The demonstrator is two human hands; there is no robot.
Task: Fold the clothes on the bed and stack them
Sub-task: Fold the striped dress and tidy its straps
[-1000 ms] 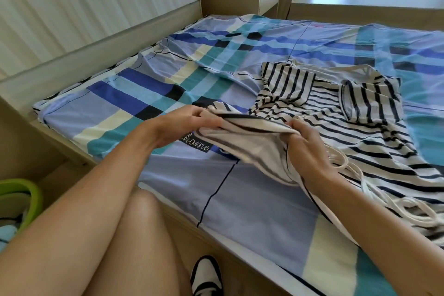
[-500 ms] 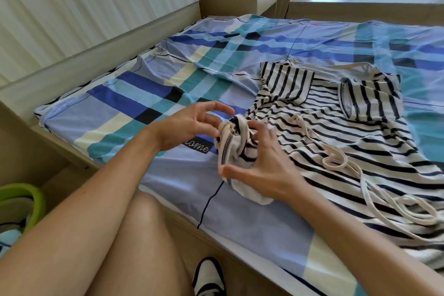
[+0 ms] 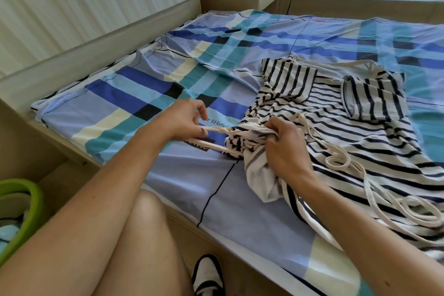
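Note:
A black-and-white striped garment (image 3: 336, 132) lies spread on the right half of the bed, sleeves folded in near its top. My right hand (image 3: 286, 149) grips a bunched part of its left edge, lifted a little off the sheet. My left hand (image 3: 185, 118) pinches a cream drawstring (image 3: 216, 131) that runs taut from the bunch toward the left. More of the cream cord (image 3: 346, 163) lies in loose loops over the stripes to the right.
The bed sheet (image 3: 134, 94) is checked in blue, teal and cream, wrinkled near the middle. A wooden headboard (image 3: 79, 38) runs along the left. A green basket (image 3: 21, 204) stands on the floor at lower left. My knee and a shoe show below.
My right hand has gathered the fabric into a tight bunch. My left hand has let go of the cloth, taken hold of the drawstring and pulled it out to the left.

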